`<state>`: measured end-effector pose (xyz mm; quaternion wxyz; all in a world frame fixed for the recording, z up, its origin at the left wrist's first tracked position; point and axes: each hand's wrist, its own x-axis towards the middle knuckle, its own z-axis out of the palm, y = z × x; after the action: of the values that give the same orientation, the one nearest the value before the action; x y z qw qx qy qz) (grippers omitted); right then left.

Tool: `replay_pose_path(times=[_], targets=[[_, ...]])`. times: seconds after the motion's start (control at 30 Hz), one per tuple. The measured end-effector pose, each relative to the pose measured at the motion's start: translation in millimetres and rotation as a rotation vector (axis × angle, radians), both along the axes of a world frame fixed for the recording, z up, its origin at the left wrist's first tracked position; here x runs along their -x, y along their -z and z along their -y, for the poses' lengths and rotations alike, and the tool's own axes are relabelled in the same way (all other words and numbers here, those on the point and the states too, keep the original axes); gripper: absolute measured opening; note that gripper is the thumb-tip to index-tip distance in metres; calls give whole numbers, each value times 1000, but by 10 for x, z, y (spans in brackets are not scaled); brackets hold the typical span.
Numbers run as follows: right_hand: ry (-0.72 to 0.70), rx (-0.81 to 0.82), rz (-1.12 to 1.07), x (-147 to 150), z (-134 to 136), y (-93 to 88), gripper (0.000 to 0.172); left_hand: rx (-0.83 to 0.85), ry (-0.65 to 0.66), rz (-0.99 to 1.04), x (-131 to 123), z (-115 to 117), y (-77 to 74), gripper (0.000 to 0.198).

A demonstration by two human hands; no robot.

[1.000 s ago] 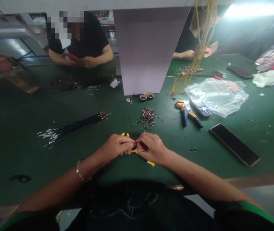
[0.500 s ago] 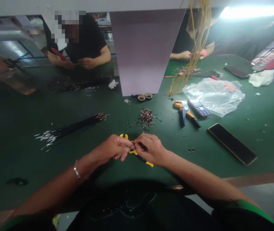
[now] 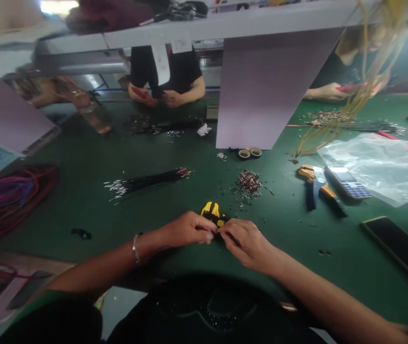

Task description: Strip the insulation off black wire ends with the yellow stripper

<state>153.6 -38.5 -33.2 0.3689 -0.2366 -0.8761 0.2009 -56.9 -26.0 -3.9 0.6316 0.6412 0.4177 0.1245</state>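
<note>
My left hand (image 3: 188,230) and my right hand (image 3: 249,242) meet close above the green table, fingertips touching or almost touching. Thumb and forefinger of each hand are pinched together; what lies between them is too small and dark to make out. Just beyond the fingers is a yellow-and-black pair of pliers (image 3: 213,210), jaws pointing away from me and handles hidden by my hands. I cannot tell whether a hand bears on it. Left of the hands lies a bundle of black wires (image 3: 150,182) with bare ends. A pile of small copper-coloured pieces (image 3: 250,182) lies beyond my right hand.
To the right are orange-and-blue cutters (image 3: 318,186), a keypad phone (image 3: 348,181), a dark smartphone (image 3: 399,248) and a clear plastic bag (image 3: 383,162). Red cables (image 3: 14,205) lie at left. A white panel (image 3: 254,91) stands ahead; co-workers sit across the table.
The view has swung left, bringing the red cables into sight. My hands stay pinched together; the pliers' lower handle, visible before, is now hidden.
</note>
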Motion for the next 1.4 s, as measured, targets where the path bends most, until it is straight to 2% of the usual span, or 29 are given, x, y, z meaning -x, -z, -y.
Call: replay_pose_path(times=[0.1, 0.23, 0.37, 0.47, 0.77, 0.9, 1.0, 1.1, 1.17, 1.4], targets=[[-3, -6, 15, 14, 21, 8, 14, 107, -88, 86, -30, 31, 0, 19], [1, -3, -5, 28, 21, 26, 16, 197, -213, 124, -85, 70, 73, 18], [30, -15, 2, 33, 14, 34, 17, 241, -217, 117, -99, 90, 96, 21], [37, -10, 17, 32, 13, 44, 16, 275, -243, 95, -97, 84, 77, 17], [33, 31, 0, 41, -20, 90, 16, 137, -303, 67, -129, 60, 127, 10], [132, 31, -14, 15, -79, 124, 13, 147, -398, 94, -76, 35, 155, 13], [256, -3, 133, -8, -109, 155, 14, 154, -514, 177, -14, -17, 126, 17], [335, -11, 383, -11, -99, 168, 31, 159, -611, 280, 43, -67, 66, 15], [354, -13, 498, -5, -80, 164, 37, 148, -651, 330, 74, -85, 26, 14], [400, 53, 594, 22, -59, 136, 19, 114, -674, 390, 150, -78, -47, 16]])
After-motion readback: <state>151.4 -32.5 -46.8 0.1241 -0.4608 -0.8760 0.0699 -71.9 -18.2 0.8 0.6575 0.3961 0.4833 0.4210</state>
